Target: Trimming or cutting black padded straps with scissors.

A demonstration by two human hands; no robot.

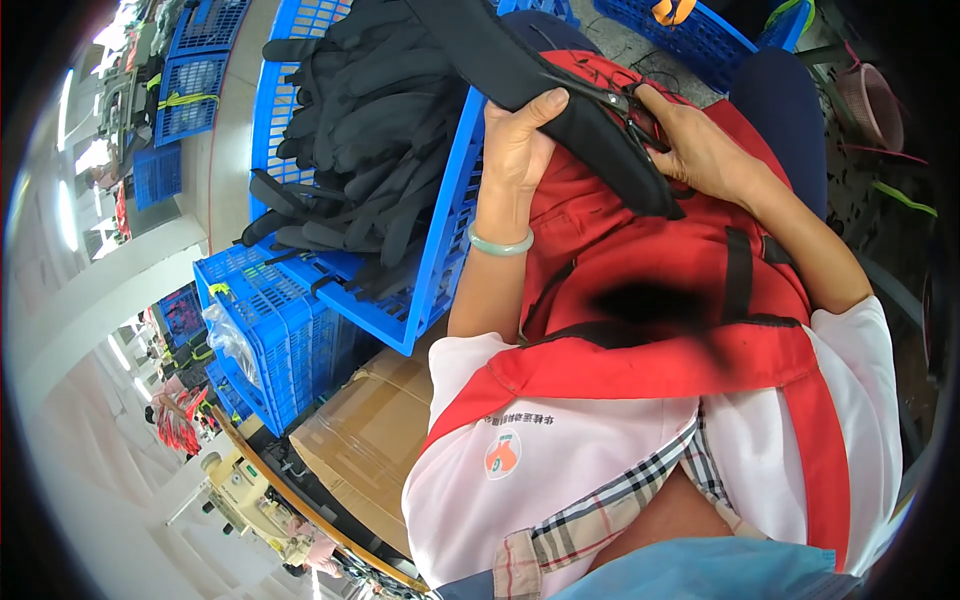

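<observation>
— What's the black piece [560, 95] made of?

— A matte woven fabric, long and flat like a padded strap, running from the top edge of the view down across the lap. It has a stitched rim and small metal fittings near its lower end.

— How are the hands on it?

— The left hand [515, 140] is closed on it, thumb over the top, fingers curled underneath. A pale green bangle [500, 243] sits on that wrist. The right hand [700, 150] presses on the lower end by the fittings, fingers bent around the strap's edge.

— And underneath?

— A smooth red apron [640, 260] with black straps, over the lap.

— What's beside it?

— A blue plastic crate [440, 250] with lattice walls, its near corner just beside the left forearm. It is heaped with more black fabric pieces [370, 130], limp and overlapping, some hanging over the crate's rim. Below stand a second blue crate [280, 340] and a brown cardboard box [370, 430].

— Any room?

— Little on the left; the crate's wall is close. The lap's right side is freer.
</observation>
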